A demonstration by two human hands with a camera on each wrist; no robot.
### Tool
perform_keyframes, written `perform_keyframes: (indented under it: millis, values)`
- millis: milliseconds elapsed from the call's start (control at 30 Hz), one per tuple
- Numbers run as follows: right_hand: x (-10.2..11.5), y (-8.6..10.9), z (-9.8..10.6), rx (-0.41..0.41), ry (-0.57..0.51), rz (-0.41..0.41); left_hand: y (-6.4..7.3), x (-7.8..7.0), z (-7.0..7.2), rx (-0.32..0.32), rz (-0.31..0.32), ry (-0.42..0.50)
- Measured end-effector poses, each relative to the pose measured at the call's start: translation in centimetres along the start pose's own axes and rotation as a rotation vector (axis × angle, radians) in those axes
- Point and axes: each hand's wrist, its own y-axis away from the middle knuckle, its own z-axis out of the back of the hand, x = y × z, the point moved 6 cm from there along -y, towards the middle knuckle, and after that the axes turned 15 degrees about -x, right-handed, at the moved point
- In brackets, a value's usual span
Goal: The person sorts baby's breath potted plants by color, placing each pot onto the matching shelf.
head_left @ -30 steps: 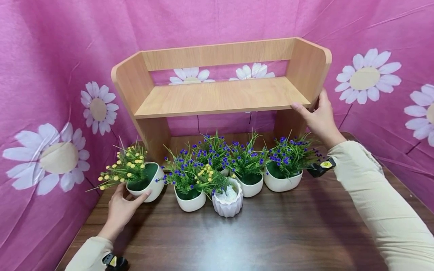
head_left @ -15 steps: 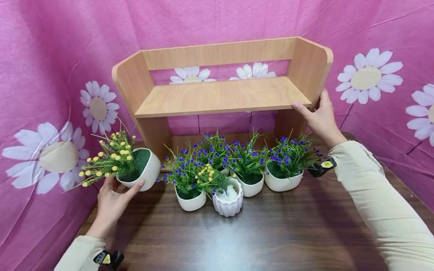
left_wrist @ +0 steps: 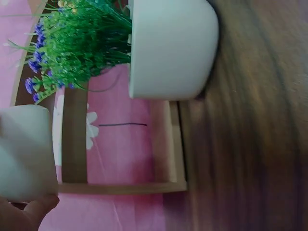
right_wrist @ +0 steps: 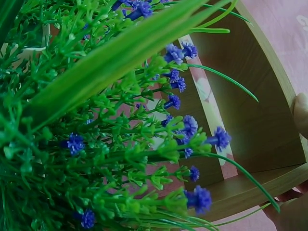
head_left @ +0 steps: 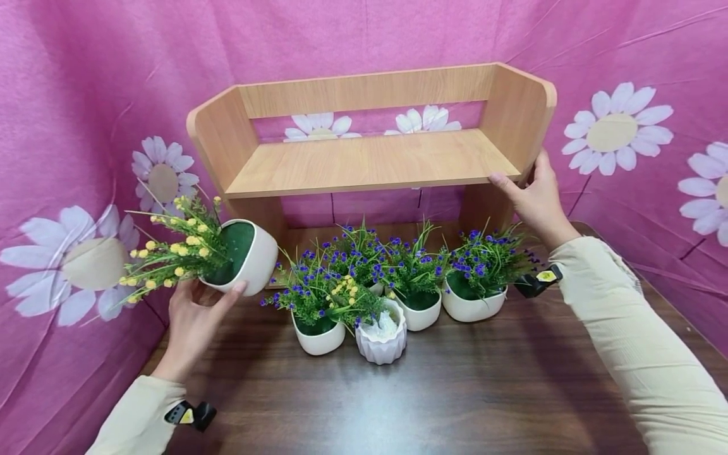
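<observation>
On the left of the head view, my left hand (head_left: 196, 316) holds a white flowerpot (head_left: 258, 259) with yellow artificial flowers (head_left: 182, 246), thumb on its front. The pot is raised above the table and tilted, its plants leaning left. In the left wrist view the same white pot (left_wrist: 26, 154) shows with the thumb (left_wrist: 41, 209) at its edge. My right hand (head_left: 537, 199) grips the right side of a two-tier wooden shelf (head_left: 364, 161), thumb on the middle board's front edge, other fingers mostly hidden behind the side panel. Purple flowers (right_wrist: 190, 125) fill much of the right wrist view.
Several white pots with purple flowers (head_left: 474, 306) stand in front of the shelf on the dark wooden table (head_left: 455, 392). Among them is a fluted white pot (head_left: 381, 341) with a few yellow flowers behind it. Pink curtain (head_left: 364, 31) with daisies surrounds the table.
My left hand has lifted the yellow-flower pot upward off the table and tipped it further left. My right hand stays on the shelf; the other pots have not moved.
</observation>
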Motion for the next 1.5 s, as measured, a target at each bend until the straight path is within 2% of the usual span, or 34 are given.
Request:
perform_keyframes:
  millis: [133,300,533,733,933,1033,1167,1500]
  values:
    - [0.0,-0.1,-0.2,0.001,0.002,0.003,-0.5,-1.4,-0.5,-0.014,-0.04,0.004]
    - [-0.1,-0.2,-0.3,0.006,0.014,-0.005,-1.5,-3.7,-1.5,0.003,-0.102,0.082]
    - [-0.1,0.0,0.0,-0.002,-0.002,-0.009,-2.7,-7.3,-3.7,0.024,-0.17,0.25]
    - [-0.3,0.0,0.1,-0.005,-0.007,-0.017,-3.4,-10.6,-5.7,0.019,-0.253,0.239]
    - [-0.2,-0.1,0.0,-0.011,-0.004,-0.018,-4.8,-13.2,-7.8,-0.016,-0.306,0.2]
    - [-0.2,-0.1,0.0,-0.008,-0.003,-0.009,-5.6,-14.0,-8.6,-0.029,-0.308,0.204]
    - [-0.1,0.0,0.0,-0.009,-0.002,-0.008,-6.8,-14.5,-10.0,-0.024,-0.274,0.243]
    - [0.0,0.0,-0.1,-0.001,0.0,-0.005,-9.4,-14.0,-13.3,-0.091,-0.167,0.304]
